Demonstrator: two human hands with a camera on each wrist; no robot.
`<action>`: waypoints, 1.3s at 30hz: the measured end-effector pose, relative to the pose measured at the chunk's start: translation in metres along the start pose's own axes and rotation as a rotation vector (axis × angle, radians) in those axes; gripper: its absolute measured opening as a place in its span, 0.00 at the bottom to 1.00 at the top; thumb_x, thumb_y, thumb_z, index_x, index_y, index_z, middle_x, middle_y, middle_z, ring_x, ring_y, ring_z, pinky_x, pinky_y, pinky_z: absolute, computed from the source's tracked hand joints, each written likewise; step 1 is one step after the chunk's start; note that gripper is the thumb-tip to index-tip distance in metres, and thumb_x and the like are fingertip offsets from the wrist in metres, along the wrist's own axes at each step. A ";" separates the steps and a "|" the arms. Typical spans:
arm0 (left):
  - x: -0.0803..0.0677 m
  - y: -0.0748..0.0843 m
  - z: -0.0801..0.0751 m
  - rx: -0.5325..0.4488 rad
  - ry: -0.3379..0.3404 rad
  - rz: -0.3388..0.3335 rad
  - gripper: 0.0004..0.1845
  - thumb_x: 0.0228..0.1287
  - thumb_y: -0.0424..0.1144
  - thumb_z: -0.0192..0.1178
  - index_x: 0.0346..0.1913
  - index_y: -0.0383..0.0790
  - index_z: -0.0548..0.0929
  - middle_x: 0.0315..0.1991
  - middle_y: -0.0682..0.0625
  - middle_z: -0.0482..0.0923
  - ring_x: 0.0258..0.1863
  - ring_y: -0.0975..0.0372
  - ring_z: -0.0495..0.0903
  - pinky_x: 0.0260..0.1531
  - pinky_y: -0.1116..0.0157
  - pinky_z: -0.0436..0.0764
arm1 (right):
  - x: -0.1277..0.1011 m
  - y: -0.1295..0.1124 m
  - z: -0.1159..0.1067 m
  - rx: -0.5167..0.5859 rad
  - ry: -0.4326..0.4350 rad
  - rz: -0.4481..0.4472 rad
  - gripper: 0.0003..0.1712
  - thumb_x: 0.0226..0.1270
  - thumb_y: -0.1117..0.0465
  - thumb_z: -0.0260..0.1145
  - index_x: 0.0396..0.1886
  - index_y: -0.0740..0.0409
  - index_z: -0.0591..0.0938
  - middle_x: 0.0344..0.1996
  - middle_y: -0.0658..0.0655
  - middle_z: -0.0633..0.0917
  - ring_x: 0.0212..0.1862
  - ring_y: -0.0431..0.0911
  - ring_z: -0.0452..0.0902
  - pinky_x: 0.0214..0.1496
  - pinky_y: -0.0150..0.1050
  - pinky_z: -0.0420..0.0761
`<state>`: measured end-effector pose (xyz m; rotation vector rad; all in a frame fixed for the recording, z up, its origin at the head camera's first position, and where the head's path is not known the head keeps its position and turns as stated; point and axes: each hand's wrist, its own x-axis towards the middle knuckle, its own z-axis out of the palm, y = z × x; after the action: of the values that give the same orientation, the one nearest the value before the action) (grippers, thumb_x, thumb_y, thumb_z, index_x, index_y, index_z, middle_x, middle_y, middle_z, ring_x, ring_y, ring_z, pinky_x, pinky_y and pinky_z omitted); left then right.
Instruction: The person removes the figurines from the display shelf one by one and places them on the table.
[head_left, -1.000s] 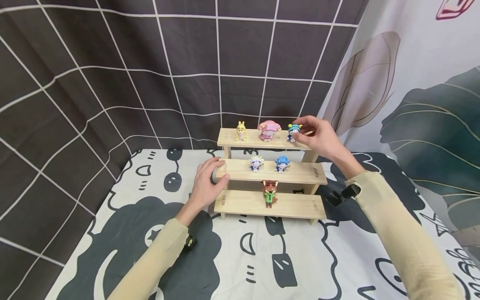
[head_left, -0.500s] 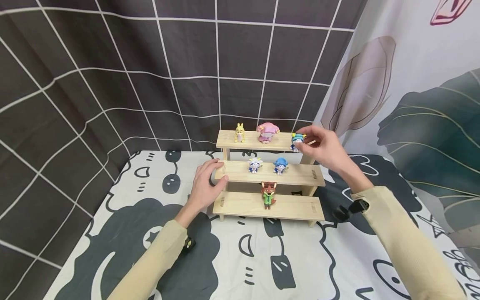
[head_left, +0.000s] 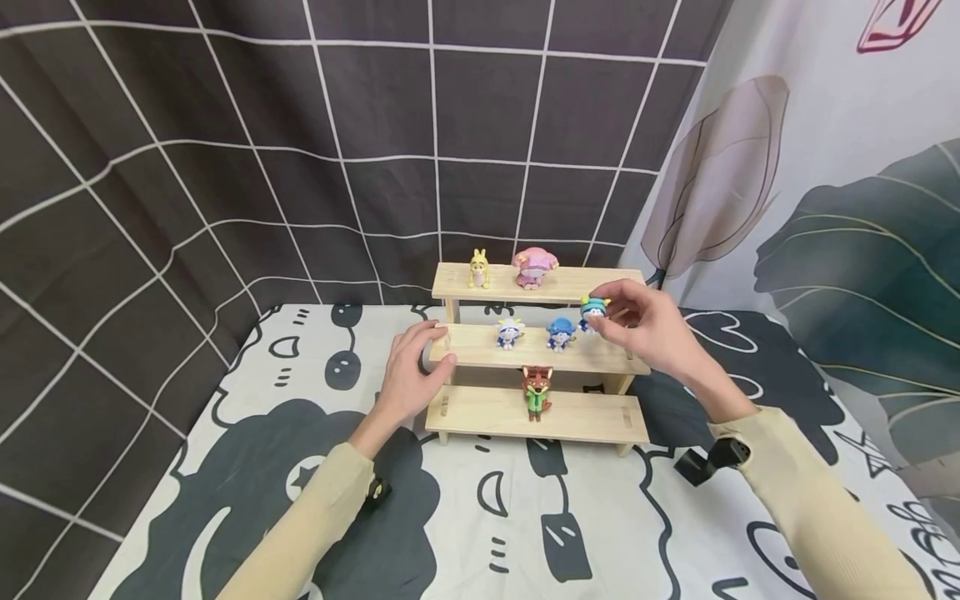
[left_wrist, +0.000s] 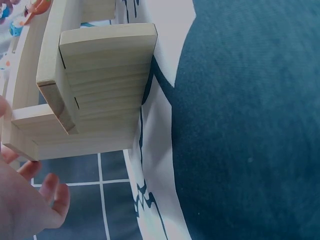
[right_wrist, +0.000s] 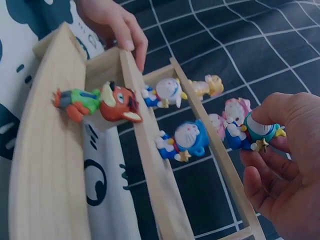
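Right now the right hand [head_left: 647, 327] pinches a small teal-capped blue cat figurine [head_left: 593, 312] just above the three-tier pale wooden stepped shelf's [head_left: 592, 354] middle step, beside the blue-hatted cat figurine [head_left: 560, 331]; a careless descent could topple that neighbour. The left hand [head_left: 411, 375] grips the shelf's left end.

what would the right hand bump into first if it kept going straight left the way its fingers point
Probably the blue-hooded figurine on the middle shelf. The right hand pinches a teal-capped figurine pointing left along that shelf, and the blue one stands beside it. Depth is unclear, so it might pass in front.
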<state>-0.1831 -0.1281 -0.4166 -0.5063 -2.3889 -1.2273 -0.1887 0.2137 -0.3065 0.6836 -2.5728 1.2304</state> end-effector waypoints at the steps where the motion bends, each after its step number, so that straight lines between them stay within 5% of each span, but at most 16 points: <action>1: 0.000 0.000 0.000 -0.001 0.001 0.002 0.23 0.63 0.39 0.64 0.59 0.34 0.81 0.66 0.39 0.71 0.61 0.46 0.68 0.59 0.46 0.68 | -0.002 0.000 0.001 0.007 -0.001 -0.007 0.16 0.62 0.70 0.71 0.50 0.67 0.81 0.38 0.59 0.84 0.36 0.44 0.78 0.36 0.28 0.76; 39: 0.001 0.002 -0.001 0.005 -0.004 -0.014 0.22 0.63 0.38 0.63 0.59 0.33 0.81 0.65 0.39 0.72 0.62 0.45 0.68 0.60 0.46 0.67 | -0.056 -0.021 0.063 0.164 -0.095 -0.060 0.18 0.56 0.75 0.73 0.46 0.62 0.82 0.40 0.53 0.83 0.33 0.44 0.77 0.34 0.35 0.79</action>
<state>-0.1824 -0.1276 -0.4142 -0.4916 -2.4027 -1.2270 -0.1293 0.1710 -0.3532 0.8645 -2.5248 1.4344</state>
